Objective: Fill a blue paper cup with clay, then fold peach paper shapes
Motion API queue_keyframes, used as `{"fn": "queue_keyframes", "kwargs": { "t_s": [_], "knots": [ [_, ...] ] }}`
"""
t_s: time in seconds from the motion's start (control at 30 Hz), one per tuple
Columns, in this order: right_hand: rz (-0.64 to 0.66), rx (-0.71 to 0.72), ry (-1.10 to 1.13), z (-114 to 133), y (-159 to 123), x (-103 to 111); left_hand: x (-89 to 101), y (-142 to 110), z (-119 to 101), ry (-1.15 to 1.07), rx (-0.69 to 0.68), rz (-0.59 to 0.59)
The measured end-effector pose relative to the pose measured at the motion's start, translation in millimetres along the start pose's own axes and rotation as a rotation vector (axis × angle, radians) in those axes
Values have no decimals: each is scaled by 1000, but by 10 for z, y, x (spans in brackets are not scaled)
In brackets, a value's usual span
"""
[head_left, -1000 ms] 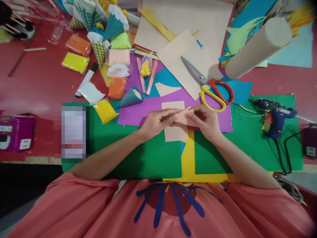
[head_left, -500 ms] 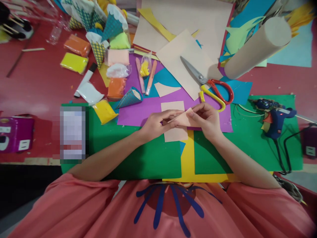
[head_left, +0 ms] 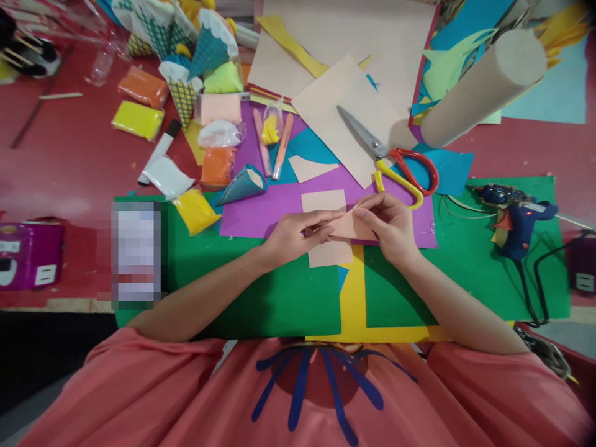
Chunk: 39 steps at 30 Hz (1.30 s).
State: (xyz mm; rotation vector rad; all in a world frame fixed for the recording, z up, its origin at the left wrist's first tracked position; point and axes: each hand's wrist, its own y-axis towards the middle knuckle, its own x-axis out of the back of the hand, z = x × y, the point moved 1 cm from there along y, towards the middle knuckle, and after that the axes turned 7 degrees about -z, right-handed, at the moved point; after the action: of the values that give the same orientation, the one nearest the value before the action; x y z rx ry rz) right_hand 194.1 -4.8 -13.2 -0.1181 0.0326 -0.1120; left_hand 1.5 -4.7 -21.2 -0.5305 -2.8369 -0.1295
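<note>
Between my two hands is a small peach piece of craft paper (head_left: 347, 227), folded or bent along its upper edge. My left hand (head_left: 298, 234) pinches its left end between thumb and fingers. On the other end, my right hand (head_left: 388, 222) presses the upper edge between thumb and forefinger. Beneath them a flat peach rectangle (head_left: 328, 253) lies partly hidden, over a purple sheet (head_left: 279, 202) and a green sheet (head_left: 261, 298). Just beyond my right hand rest open scissors (head_left: 379, 148) with one red and one yellow handle.
A small blue paper cone (head_left: 244, 185) and packets of clay, such as a yellow one (head_left: 195, 210), lie left of centre. At the right sits a blue glue gun (head_left: 516, 226) with a black cord. A peach paper tube (head_left: 482, 93) leans behind it. A blurred-out rectangle (head_left: 138, 251) is far left.
The peach paper has turned slightly in my fingers, its upper edge now flatter. My right thumb and forefinger have shifted a little along that edge. Both hands stay in nearly the same place.
</note>
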Motion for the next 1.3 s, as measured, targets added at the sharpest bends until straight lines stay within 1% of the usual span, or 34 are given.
{"fn": "queue_keyframes", "kwargs": {
  "t_s": [0.17, 0.6, 0.73, 0.9, 1.0, 1.07, 1.2, 1.3],
  "knots": [
    [-13, 1, 11, 2, -4, -3, 1, -6, -11, 27, -13, 1],
    [-18, 104, -38, -34, 3, 16, 1, -5, 6, 11, -16, -8],
    [0, 141, -34, -47, 1, 14, 0, -10, 9, 8, 3, -2],
    [-13, 127, -29, -61, 20, 33, 14, -6, 3, 23, 8, 6],
    [-15, 128, -3, -68, 36, 40, 11, -1, 1, 39, -35, 19],
    [-13, 111, 28, -69, 40, 37, 4, -4, 12, 30, -52, 7],
    [-33, 47, 92, -65, 40, 22, -6, -16, 56, 15, 5, -38],
    [-55, 12, 147, -63, 47, 14, -6, -16, 71, 10, 24, -36]
  ]
}}
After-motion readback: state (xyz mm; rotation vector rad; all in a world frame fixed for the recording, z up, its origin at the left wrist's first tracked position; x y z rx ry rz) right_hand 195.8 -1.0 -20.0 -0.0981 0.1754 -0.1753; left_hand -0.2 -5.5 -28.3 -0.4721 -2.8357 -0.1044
